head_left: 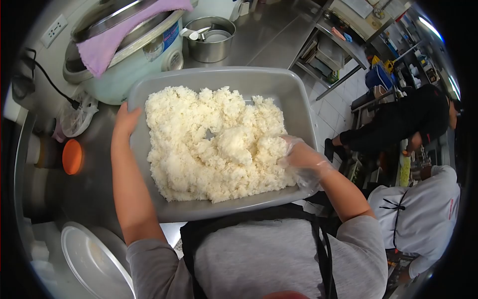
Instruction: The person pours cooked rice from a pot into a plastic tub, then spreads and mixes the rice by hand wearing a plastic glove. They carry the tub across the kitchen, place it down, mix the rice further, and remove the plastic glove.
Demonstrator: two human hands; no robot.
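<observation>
A wide grey plastic tub [219, 71] holds a broad, lumpy bed of cooked white rice [199, 164]. At the tub's left wall, my bare left hand [128, 119] grips the rim. My right hand [298, 155] wears a clear plastic glove and is inside the tub on the right, closed around a clump of rice, its fingertips hidden by the grains. Taller mounds of rice rise just left of this hand, and a small patch of tub floor shows near the middle.
Behind the tub stand a pale green rice cooker [134, 74] with a pink cloth [107, 47] and a steel pot [211, 45] holding utensils. An orange bowl [72, 156] and a plastic bag [79, 117] lie left. Two co-workers [416, 214] work at the right.
</observation>
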